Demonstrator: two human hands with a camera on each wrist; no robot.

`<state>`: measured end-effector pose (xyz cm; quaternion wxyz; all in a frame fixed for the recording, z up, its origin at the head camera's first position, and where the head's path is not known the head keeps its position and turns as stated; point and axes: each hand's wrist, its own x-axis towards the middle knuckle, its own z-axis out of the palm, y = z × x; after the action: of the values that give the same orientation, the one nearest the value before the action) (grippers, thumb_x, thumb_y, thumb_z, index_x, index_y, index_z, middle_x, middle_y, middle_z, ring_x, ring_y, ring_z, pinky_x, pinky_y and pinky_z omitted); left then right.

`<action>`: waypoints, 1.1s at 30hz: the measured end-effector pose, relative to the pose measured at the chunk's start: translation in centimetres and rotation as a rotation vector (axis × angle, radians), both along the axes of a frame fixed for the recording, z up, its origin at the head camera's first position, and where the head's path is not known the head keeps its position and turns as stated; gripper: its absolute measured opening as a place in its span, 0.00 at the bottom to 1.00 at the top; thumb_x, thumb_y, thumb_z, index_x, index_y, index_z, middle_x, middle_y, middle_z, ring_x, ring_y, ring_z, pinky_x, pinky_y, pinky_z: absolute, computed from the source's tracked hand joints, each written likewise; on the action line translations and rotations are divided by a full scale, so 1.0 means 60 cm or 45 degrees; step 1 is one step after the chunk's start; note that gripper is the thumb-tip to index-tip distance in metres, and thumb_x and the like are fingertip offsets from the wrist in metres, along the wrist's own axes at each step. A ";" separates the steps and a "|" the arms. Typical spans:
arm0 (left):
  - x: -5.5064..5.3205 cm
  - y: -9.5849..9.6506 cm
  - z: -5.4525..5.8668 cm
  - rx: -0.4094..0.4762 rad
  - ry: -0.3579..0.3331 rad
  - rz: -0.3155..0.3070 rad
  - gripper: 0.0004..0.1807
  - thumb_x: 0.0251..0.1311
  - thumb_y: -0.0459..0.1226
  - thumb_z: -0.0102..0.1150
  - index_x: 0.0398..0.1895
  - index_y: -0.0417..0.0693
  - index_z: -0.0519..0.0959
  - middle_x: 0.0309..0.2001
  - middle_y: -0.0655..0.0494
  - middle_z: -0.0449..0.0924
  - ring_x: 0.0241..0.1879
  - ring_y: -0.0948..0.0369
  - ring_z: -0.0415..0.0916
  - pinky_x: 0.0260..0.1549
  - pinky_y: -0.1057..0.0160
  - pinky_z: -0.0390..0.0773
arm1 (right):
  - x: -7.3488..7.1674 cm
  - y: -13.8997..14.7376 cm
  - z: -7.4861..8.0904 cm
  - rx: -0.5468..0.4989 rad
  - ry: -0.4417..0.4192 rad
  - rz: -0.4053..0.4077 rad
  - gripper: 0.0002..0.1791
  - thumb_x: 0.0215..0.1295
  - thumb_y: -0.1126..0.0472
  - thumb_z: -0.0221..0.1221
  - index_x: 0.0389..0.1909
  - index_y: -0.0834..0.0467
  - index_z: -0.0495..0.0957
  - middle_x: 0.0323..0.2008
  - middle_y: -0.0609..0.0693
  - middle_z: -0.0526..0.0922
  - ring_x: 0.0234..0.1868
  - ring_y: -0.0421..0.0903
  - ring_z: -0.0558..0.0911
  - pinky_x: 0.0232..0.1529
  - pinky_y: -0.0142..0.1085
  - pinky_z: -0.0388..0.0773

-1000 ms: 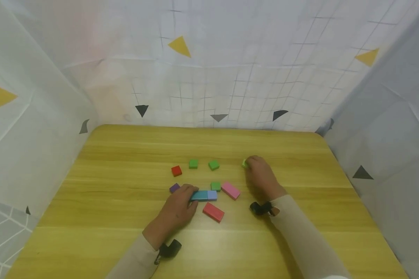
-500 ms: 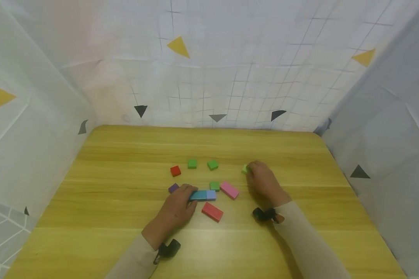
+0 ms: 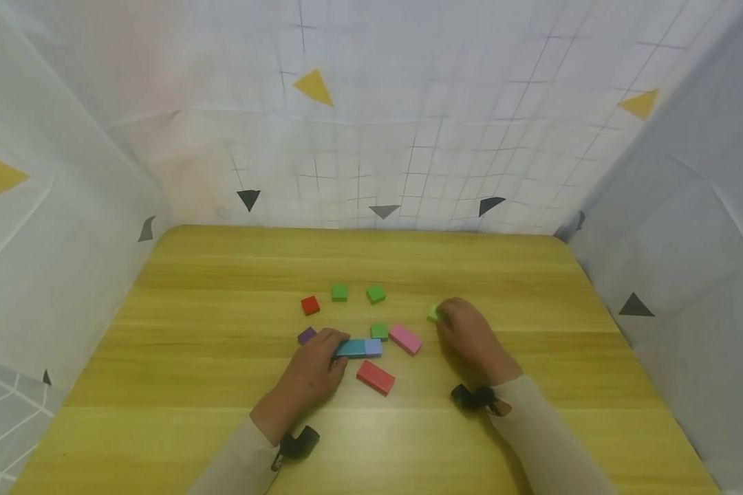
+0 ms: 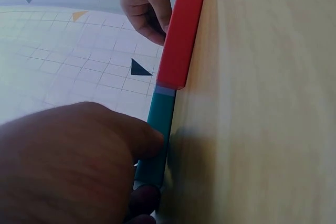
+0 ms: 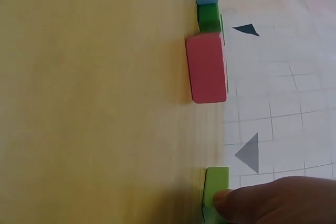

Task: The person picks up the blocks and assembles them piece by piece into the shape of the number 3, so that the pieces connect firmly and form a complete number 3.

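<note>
My left hand grips a teal block, with its thumb on the near side in the head view. A light blue block touches the teal block's right end. To the right, my right hand pinches a light green block; the right wrist view shows the thumb against that block. Between the hands lie a pink block and a green block. A longer red block sits just in front of the light blue one.
Behind the hands are a small red block and two green blocks, one left and one right. A purple block is partly hidden by my left hand. White patterned sheets border the wooden table.
My right hand has drawn the light green block nearer to me along the table. The left hand stays on the teal block, and the other blocks keep their places.
</note>
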<state>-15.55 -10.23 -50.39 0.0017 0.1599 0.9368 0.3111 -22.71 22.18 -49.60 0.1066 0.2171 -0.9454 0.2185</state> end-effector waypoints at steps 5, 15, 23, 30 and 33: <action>0.000 0.000 0.000 -0.003 0.016 -0.009 0.20 0.67 0.40 0.60 0.60 0.48 0.76 0.55 0.59 0.78 0.57 0.60 0.76 0.58 0.56 0.76 | 0.015 0.003 -0.001 -0.010 -0.004 0.005 0.08 0.62 0.67 0.62 0.42 0.65 0.81 0.45 0.59 0.82 0.49 0.57 0.80 0.55 0.52 0.76; -0.002 0.001 0.002 -0.001 0.008 0.002 0.20 0.66 0.40 0.60 0.60 0.49 0.76 0.56 0.60 0.77 0.57 0.61 0.75 0.59 0.57 0.76 | 0.038 0.008 0.000 -0.043 0.011 0.044 0.10 0.64 0.66 0.63 0.45 0.64 0.82 0.49 0.60 0.82 0.54 0.58 0.79 0.59 0.53 0.74; -0.001 0.001 0.001 0.004 -0.008 0.004 0.20 0.67 0.41 0.60 0.61 0.50 0.76 0.56 0.60 0.77 0.57 0.62 0.75 0.58 0.57 0.76 | 0.064 0.010 0.006 -0.032 -0.074 0.056 0.10 0.65 0.64 0.63 0.46 0.62 0.82 0.51 0.57 0.83 0.56 0.57 0.80 0.59 0.52 0.76; 0.000 0.001 0.003 -0.008 0.001 0.004 0.20 0.67 0.41 0.60 0.61 0.49 0.76 0.56 0.59 0.77 0.57 0.60 0.75 0.58 0.56 0.76 | 0.076 0.011 0.005 0.004 -0.044 0.085 0.10 0.63 0.64 0.65 0.44 0.61 0.82 0.49 0.55 0.83 0.53 0.54 0.82 0.56 0.49 0.78; 0.000 0.001 0.004 -0.001 0.010 -0.001 0.20 0.67 0.41 0.60 0.61 0.49 0.76 0.56 0.58 0.77 0.57 0.60 0.75 0.58 0.56 0.76 | 0.078 0.012 0.002 0.013 -0.021 0.100 0.10 0.63 0.64 0.66 0.44 0.61 0.82 0.49 0.56 0.84 0.52 0.55 0.82 0.55 0.50 0.79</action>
<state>-15.53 -10.17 -50.13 -0.0018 0.1616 0.9369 0.3100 -18.03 22.90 -49.49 0.0890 0.2528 -0.9381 0.2195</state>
